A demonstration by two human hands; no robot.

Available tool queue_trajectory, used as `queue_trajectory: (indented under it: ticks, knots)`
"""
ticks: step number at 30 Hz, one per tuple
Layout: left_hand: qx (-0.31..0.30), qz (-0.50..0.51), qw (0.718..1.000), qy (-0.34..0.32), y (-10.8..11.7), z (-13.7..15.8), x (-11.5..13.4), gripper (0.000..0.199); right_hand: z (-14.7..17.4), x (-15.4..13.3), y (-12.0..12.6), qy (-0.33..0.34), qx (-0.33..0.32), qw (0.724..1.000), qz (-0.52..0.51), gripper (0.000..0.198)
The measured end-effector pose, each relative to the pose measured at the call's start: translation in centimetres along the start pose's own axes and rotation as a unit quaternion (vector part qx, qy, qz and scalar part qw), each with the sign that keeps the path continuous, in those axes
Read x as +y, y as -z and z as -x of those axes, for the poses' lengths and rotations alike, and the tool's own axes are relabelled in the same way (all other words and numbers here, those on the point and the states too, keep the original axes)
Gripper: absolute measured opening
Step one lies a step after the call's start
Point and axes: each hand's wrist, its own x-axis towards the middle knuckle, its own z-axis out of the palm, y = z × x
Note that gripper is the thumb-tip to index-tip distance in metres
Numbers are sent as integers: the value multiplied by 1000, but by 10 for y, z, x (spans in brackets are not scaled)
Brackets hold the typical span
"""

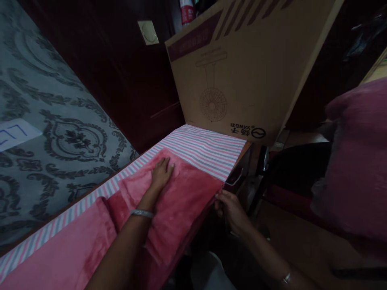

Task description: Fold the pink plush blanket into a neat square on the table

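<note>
A pink plush cloth (pixel 193 193) lies over a narrow tabletop, with folds and thicker ridges toward the near left. My left hand (pixel 162 173) rests flat on top of it near the far edge, fingers stretched out. At the right corner of the cloth, my right hand (pixel 229 207) pinches its edge between thumb and fingers; the fingertips are partly in shadow. Beneath the plush runs a striped pink, grey and white cloth (pixel 205 145), showing beyond the far edge and along the wall side. A thin pale strand (pixel 235 181) curves just above my right hand.
A large cardboard box (pixel 242 80) with a fan drawing stands upright at the table's far end. Patterned wallpaper (pixel 75 137) borders the left. A dark chair (pixel 299 169) and a fuzzy pink item (pixel 359 161) stand at right. A red-and-white can (pixel 187 13) sits behind the box.
</note>
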Motion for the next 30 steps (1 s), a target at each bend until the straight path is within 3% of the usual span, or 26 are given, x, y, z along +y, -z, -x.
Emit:
queue_trajectory:
  ticks: [4, 11, 14, 17, 25, 30]
  knots:
    - [38, 11, 998, 52, 11, -39, -7, 52, -2, 1, 1, -15, -2, 1000, 7, 31]
    - [-17, 29, 989, 142, 16, -94, -10, 44, -3, -2, 9, -35, -15, 999, 24, 47]
    - [-46, 53, 985, 158, 12, -101, -12, 39, -3, -12, 6, -64, -17, 997, 33, 59]
    - [-51, 76, 983, 162, 6, -102, -15, 34, -7, -18, 0, -69, -3, 996, 49, 56]
    - [53, 59, 981, 176, -11, -96, -29, 37, -9, 0, 2, 26, 72, 997, -2, 42]
    - [4, 69, 987, 145, -1, -98, -31, 36, -7, -2, 3, 22, 61, 998, 19, 43]
